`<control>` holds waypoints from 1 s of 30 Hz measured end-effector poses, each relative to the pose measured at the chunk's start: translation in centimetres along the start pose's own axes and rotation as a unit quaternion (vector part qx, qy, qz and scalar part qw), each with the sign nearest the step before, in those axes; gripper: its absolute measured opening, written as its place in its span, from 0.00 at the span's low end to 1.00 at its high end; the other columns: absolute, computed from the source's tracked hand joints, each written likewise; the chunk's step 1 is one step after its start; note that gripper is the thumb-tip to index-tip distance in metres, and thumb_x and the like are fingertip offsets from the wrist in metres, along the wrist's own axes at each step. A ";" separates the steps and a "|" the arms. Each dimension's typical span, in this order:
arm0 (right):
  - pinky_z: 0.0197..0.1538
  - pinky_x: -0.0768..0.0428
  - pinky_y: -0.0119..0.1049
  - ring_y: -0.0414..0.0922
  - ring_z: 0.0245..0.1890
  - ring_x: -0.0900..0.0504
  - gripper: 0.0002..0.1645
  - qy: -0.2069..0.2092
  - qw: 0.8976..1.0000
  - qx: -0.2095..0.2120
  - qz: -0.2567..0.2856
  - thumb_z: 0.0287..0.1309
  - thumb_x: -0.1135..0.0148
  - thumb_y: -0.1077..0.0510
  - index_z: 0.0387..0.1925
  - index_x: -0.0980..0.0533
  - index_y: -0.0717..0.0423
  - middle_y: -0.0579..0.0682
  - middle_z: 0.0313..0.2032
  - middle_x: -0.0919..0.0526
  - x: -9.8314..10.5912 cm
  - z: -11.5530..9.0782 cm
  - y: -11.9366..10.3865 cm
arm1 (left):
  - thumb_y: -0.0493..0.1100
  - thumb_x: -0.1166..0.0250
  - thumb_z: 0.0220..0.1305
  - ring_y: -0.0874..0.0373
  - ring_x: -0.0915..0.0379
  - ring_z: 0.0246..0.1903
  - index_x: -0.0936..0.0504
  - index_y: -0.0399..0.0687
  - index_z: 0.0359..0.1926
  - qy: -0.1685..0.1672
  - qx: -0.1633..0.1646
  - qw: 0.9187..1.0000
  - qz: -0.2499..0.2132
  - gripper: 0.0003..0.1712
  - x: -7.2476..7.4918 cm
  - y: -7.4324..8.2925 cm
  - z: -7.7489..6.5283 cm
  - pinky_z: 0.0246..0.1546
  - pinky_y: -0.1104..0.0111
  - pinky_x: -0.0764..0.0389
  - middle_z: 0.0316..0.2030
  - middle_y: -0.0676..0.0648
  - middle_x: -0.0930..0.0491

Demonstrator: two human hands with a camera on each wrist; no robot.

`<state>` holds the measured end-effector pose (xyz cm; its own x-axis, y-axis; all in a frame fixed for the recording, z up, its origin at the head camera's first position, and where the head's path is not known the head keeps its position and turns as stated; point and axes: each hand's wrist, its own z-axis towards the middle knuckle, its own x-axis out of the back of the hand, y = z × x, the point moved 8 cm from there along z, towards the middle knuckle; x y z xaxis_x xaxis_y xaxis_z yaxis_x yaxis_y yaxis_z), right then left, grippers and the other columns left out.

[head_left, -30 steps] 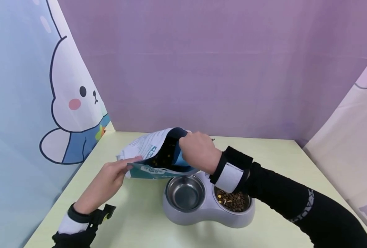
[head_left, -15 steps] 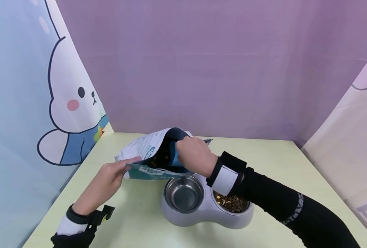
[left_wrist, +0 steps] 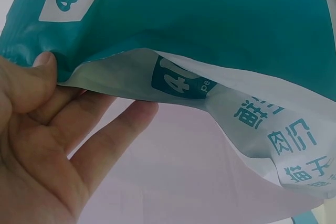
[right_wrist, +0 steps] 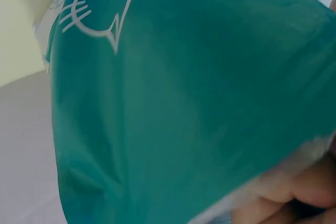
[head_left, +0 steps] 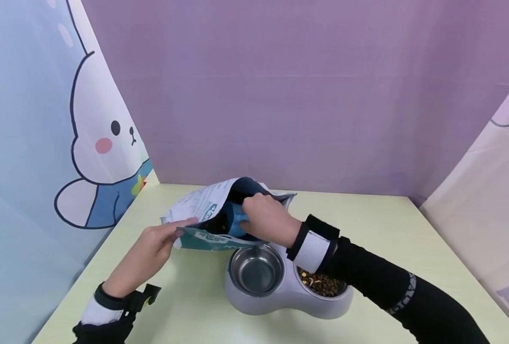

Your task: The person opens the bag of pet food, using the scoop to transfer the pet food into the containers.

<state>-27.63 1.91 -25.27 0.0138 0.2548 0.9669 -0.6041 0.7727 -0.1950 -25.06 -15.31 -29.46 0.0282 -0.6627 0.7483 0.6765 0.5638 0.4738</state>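
A teal-and-white pet food bag (head_left: 196, 203) lies tilted with its mouth gaping; dark kibble (head_left: 217, 223) shows inside. My left hand (head_left: 154, 246) pinches the left corner of its mouth; in the left wrist view the thumb (left_wrist: 46, 69) is on the teal side and the fingers are at the far side of the rim. My right hand (head_left: 270, 220) reaches into the opening, curled round a blue scoop (head_left: 235, 220), whose lower part is hidden in the bag. In the right wrist view the bag's teal front (right_wrist: 173, 93) covers most of the hand and the scoop.
Just in front of the bag stands a grey double feeder (head_left: 288, 296). Its left steel bowl (head_left: 256, 272) shows bare metal; brown kibble (head_left: 323, 284) fills the right one, partly behind the right wrist. A purple backdrop (head_left: 280, 95) rises behind the pale yellow table (head_left: 185, 306).
My right hand has shifted left and a little lower in the bag's mouth, and the blue scoop has moved left with it. The left hand keeps its hold; the feeder stays put.
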 end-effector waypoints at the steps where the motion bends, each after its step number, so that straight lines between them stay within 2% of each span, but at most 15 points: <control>1: 0.17 0.47 0.29 0.37 0.11 0.51 0.28 0.000 1.000 -0.001 0.006 0.52 0.41 0.60 0.09 0.48 0.48 0.41 0.11 0.53 0.0 0.0 0.0 | 0.25 0.49 0.59 0.54 0.32 0.51 0.28 0.49 0.55 -0.001 0.000 1.000 -0.001 0.25 0.0 0.0 0.0 0.39 0.64 0.23 0.53 0.47 0.27; 10: 0.19 0.46 0.29 0.37 0.09 0.48 0.28 -0.008 0.994 0.018 0.104 0.55 0.42 0.58 0.07 0.45 0.49 0.40 0.10 0.51 -0.6 0.5 -0.2 | 0.25 0.50 0.60 0.54 0.32 0.51 0.28 0.50 0.55 -0.003 0.004 1.000 -0.004 0.25 0.0 0.1 0.0 0.40 0.63 0.23 0.53 0.46 0.27; 18: 0.19 0.46 0.29 0.38 0.09 0.46 0.28 -0.005 0.991 0.004 0.136 0.55 0.41 0.57 0.06 0.42 0.50 0.41 0.09 0.49 -0.9 0.4 0.6 | 0.25 0.50 0.60 0.55 0.30 0.47 0.29 0.50 0.56 0.003 0.004 1.000 0.004 0.26 -0.1 0.2 0.1 0.39 0.63 0.22 0.51 0.45 0.26; 27: 0.20 0.44 0.30 0.39 0.10 0.42 0.25 -0.007 0.987 -0.004 0.158 0.56 0.41 0.56 0.06 0.34 0.50 0.42 0.08 0.44 -1.4 0.3 1.1 | 0.25 0.49 0.60 0.56 0.29 0.47 0.29 0.50 0.56 0.007 0.008 1.000 0.003 0.26 0.0 0.1 0.0 0.36 0.66 0.23 0.50 0.46 0.26; 30: 0.20 0.42 0.29 0.39 0.10 0.40 0.22 -0.006 0.987 -0.009 0.161 0.57 0.41 0.56 0.08 0.30 0.49 0.42 0.08 0.40 -1.6 0.3 1.4 | 0.25 0.49 0.60 0.55 0.29 0.46 0.29 0.50 0.56 0.008 0.010 1.000 0.004 0.26 0.1 0.2 0.0 0.34 0.67 0.24 0.50 0.45 0.26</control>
<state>-28.71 2.39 -27.02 -0.1857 0.4816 0.8565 -0.5621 0.6629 -0.4946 -24.99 -15.25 -29.32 0.0450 -0.6665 0.7442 0.6612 0.5782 0.4779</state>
